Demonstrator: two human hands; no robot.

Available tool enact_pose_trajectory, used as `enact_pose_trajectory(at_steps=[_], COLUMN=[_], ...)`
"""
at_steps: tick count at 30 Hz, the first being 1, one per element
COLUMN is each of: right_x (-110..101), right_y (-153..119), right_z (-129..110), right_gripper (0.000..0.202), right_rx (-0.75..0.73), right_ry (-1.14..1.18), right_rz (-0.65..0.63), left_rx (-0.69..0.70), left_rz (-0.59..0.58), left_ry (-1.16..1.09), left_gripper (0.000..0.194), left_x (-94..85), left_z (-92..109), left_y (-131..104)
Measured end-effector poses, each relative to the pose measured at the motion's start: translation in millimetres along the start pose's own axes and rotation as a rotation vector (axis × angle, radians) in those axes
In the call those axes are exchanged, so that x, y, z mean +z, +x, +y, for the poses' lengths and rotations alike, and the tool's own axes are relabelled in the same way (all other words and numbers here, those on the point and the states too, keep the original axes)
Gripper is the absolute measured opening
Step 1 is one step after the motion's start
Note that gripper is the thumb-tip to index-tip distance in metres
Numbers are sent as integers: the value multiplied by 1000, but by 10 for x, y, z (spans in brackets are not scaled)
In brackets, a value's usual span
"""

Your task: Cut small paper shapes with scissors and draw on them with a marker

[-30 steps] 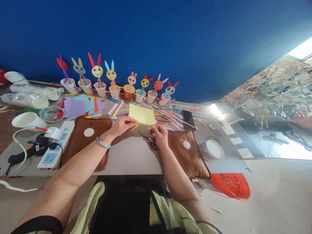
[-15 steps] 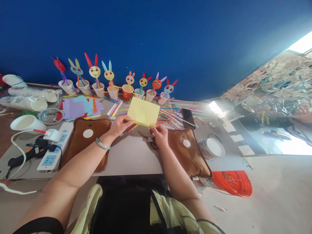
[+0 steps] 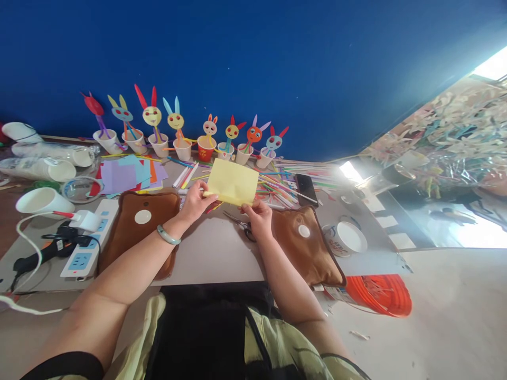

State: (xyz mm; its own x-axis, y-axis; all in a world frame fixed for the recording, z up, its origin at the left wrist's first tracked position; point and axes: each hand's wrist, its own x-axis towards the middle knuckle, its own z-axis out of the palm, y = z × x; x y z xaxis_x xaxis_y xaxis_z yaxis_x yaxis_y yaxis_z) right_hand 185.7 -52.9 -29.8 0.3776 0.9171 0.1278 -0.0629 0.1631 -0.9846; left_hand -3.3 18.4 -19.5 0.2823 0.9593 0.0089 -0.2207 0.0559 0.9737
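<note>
A yellow sheet of paper (image 3: 232, 182) is held up over the middle of the table by its lower corners. My left hand (image 3: 195, 201) pinches the lower left corner, and a pale bracelet circles that wrist. The lower right corner is gripped by my right hand (image 3: 258, 215). Dark-handled scissors (image 3: 246, 230) lie on the table just beside my right hand, partly hidden by it. Behind the sheet are scattered coloured sticks (image 3: 277, 191) and a few markers (image 3: 190, 176).
Several cups with rabbit-faced figures (image 3: 152, 116) line the blue wall. Coloured paper (image 3: 119, 177), a power strip (image 3: 85, 256) and a brown pouch (image 3: 132, 235) lie left. Another brown pouch (image 3: 303, 250), a phone (image 3: 306, 189) and a white tub (image 3: 348, 238) are right; an orange bucket (image 3: 382, 295) stands below.
The view has shifted very slightly. Both hands still hold the yellow sheet in nearly the same place, and the fingers of my left hand have shifted a little at its corner.
</note>
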Motion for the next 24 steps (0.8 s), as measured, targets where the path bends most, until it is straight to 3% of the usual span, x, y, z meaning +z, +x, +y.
enact_pose_trajectory(at_steps=[7, 11, 13, 18, 24], right_x=[32, 51, 57, 81, 113], right_y=[-22, -20, -19, -55, -106], right_z=[36, 90, 114, 132, 102], right_gripper=[31, 40, 42, 41, 42], right_rx=[57, 129, 148, 143, 129], right_ry=[41, 73, 98, 105, 138], right_rz=[24, 39, 53, 34, -18], left_rx=[-23, -52, -88, -177, -190], left_rz=[65, 140, 121, -54, 17], left_ry=[-47, -107, -160, -138, -107], left_gripper=[66, 74, 77, 55, 43], left_x=[23, 18, 48, 181, 203], left_z=[80, 52, 20, -69, -80], left_y=[-18, -1, -8, -87, -130])
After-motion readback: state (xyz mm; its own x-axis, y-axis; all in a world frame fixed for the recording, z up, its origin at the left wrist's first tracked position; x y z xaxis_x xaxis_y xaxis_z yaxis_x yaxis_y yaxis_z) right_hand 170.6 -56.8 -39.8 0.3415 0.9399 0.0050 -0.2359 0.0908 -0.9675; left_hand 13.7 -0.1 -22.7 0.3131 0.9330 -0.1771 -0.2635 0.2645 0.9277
